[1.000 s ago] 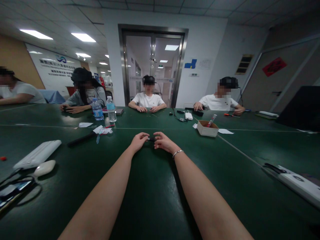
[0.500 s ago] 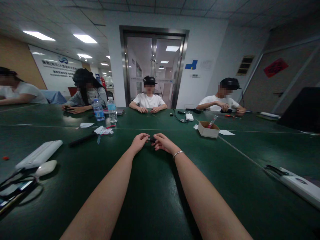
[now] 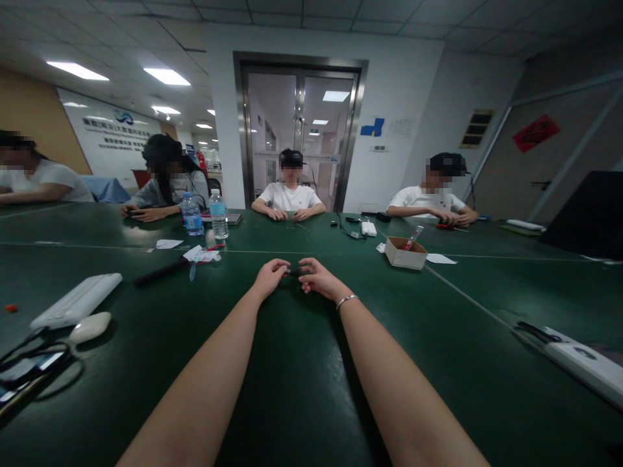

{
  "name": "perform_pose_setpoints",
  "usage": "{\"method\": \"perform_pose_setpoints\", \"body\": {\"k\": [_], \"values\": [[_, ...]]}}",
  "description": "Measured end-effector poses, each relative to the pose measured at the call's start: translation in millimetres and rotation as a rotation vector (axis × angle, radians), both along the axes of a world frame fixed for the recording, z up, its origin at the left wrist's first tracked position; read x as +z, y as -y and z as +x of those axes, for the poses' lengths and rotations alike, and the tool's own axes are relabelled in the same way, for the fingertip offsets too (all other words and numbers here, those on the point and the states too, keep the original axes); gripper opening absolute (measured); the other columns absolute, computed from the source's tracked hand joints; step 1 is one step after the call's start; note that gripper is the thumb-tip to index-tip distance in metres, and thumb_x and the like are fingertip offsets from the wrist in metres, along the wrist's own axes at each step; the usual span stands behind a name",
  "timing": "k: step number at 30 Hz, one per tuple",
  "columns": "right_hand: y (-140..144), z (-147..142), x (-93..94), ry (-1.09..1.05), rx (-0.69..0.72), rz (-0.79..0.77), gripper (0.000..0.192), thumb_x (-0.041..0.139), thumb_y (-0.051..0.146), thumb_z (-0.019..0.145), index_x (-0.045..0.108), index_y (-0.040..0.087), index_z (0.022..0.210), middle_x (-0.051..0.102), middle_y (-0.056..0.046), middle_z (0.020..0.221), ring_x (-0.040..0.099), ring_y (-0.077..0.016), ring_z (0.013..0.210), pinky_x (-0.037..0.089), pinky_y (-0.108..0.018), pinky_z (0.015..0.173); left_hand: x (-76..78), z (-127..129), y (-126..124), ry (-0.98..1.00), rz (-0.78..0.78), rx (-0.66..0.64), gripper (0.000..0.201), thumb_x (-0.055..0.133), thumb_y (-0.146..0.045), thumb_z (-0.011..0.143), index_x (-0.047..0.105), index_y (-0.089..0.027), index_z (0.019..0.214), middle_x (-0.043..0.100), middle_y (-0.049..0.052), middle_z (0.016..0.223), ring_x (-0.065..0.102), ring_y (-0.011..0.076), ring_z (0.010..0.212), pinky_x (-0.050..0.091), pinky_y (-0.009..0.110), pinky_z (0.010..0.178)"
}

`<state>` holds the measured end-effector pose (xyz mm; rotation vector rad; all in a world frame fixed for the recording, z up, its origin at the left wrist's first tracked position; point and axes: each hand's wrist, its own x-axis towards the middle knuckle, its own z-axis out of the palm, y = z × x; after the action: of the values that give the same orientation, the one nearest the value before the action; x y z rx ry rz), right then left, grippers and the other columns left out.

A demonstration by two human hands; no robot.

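Observation:
Over the green table (image 3: 292,363), my left hand (image 3: 270,279) pinches a small dark cylindrical object (image 3: 294,272) between thumb and fingertips. Its other end points to my right hand (image 3: 318,280), which wears a silver bracelet (image 3: 347,301). The thumb and forefinger of my right hand are parted around that end. Whether they touch it is hard to see. The object is too small to name its kind.
A small open box (image 3: 406,254) stands ahead to the right. Two water bottles (image 3: 219,217) stand ahead to the left, near papers (image 3: 202,253) and a long black object (image 3: 160,271). White devices (image 3: 78,300) lie left. Several people sit across the table.
My right hand's fingers have spread from the dark object, showing more of it. My left hand keeps its pinch in the same place. At the right, a co-worker's hand has lowered to the table.

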<state>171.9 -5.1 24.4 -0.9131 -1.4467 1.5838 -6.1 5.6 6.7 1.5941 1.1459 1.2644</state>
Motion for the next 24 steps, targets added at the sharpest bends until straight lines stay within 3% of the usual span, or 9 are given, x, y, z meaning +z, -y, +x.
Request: {"method": "perform_pose_setpoints", "body": {"k": [2, 5, 7, 11, 16, 20, 21, 24], "values": [[0.0, -0.3, 0.2, -0.002, -0.014, -0.020, 0.045, 0.069, 0.014, 0.075, 0.040, 0.021, 0.108, 0.057, 0.002, 0.081, 0.059, -0.0077, 0.047, 0.052, -0.019, 0.044, -0.5, -0.2, -0.4, -0.004, -0.001, -0.006, 0.020, 0.053, -0.025, 0.075, 0.063, -0.014, 0.089, 0.063, 0.004, 0.076, 0.058, 0.0140, 0.069, 0.044, 0.024, 0.062], [-0.9, -2.7, 0.0, 0.102, -0.050, -0.040, 0.021, 0.054, 0.028, 0.089, 0.043, 0.017, 0.103, 0.058, -0.001, 0.071, 0.055, -0.0082, 0.041, 0.048, -0.017, 0.037, -0.8, 0.2, -0.5, -0.002, 0.002, -0.018, 0.020, 0.053, -0.025, 0.075, 0.063, -0.015, 0.089, 0.063, 0.005, 0.077, 0.058, 0.0140, 0.069, 0.044, 0.024, 0.061], [-1.4, -3.5, -0.3, 0.149, -0.042, -0.009, 0.015, 0.052, 0.025, 0.090, 0.045, 0.015, 0.099, 0.058, -0.001, 0.067, 0.051, -0.0068, 0.037, 0.042, -0.015, 0.032, -0.6, 0.4, -0.2, 0.002, 0.006, -0.018, 0.020, 0.054, -0.026, 0.075, 0.063, -0.015, 0.089, 0.063, 0.004, 0.076, 0.058, 0.0140, 0.068, 0.044, 0.024, 0.061], [-1.2, -0.9, -0.5, 0.049, -0.022, 0.018, 0.040, 0.068, 0.011, 0.075, 0.043, 0.019, 0.106, 0.056, 0.004, 0.071, 0.053, -0.0059, 0.040, 0.047, -0.015, 0.037, 0.3, 0.9, 0.5, 0.010, 0.007, -0.010, 0.020, 0.055, -0.027, 0.074, 0.063, -0.015, 0.088, 0.063, 0.004, 0.075, 0.057, 0.0137, 0.067, 0.044, 0.024, 0.061], [-2.1, -0.7, -1.7, 0.074, -0.047, -0.034, 0.021, 0.057, 0.024, 0.087, 0.044, 0.017, 0.101, 0.059, 0.000, 0.069, 0.051, -0.0068, 0.037, 0.044, -0.016, 0.033, -0.9, 0.9, -0.8, 0.015, 0.017, -0.006, 0.018, 0.054, -0.024, 0.075, 0.063, -0.015, 0.088, 0.063, 0.004, 0.075, 0.057, 0.0132, 0.066, 0.043, 0.023, 0.060], [-2.9, -0.2, -3.2, -0.019, -0.055, -0.022, 0.053, 0.072, 0.008, 0.071, 0.039, 0.022, 0.110, 0.056, 0.003, 0.079, 0.060, -0.0087, 0.047, 0.053, -0.020, 0.045, -3.8, 0.3, -3.2, 0.009, 0.027, 0.008, 0.020, 0.054, -0.024, 0.075, 0.062, -0.015, 0.090, 0.061, 0.003, 0.073, 0.056, 0.0126, 0.063, 0.041, 0.022, 0.057], [-3.0, 0.2, -3.3, -0.031, -0.046, -0.037, 0.054, 0.072, 0.010, 0.072, 0.038, 0.022, 0.112, 0.057, 0.002, 0.080, 0.061, -0.0097, 0.049, 0.054, -0.021, 0.047, -4.4, 0.1, -3.6, 0.007, 0.031, 0.012, 0.021, 0.053, -0.025, 0.075, 0.062, -0.015, 0.092, 0.060, 0.003, 0.072, 0.056, 0.0125, 0.062, 0.041, 0.022, 0.056], [-2.7, 1.2, -2.7, -0.005, 0.001, -0.082, 0.032, 0.062, 0.025, 0.084, 0.041, 0.017, 0.107, 0.059, -0.003, 0.076, 0.060, -0.0109, 0.047, 0.052, -0.021, 0.043, -5.3, -0.5, -4.4, 0.003, 0.027, 0.028, 0.025, 0.053, -0.025, 0.076, 0.060, -0.015, 0.098, 0.058, 0.001, 0.068, 0.055, 0.0124, 0.061, 0.040, 0.022, 0.055]]}}
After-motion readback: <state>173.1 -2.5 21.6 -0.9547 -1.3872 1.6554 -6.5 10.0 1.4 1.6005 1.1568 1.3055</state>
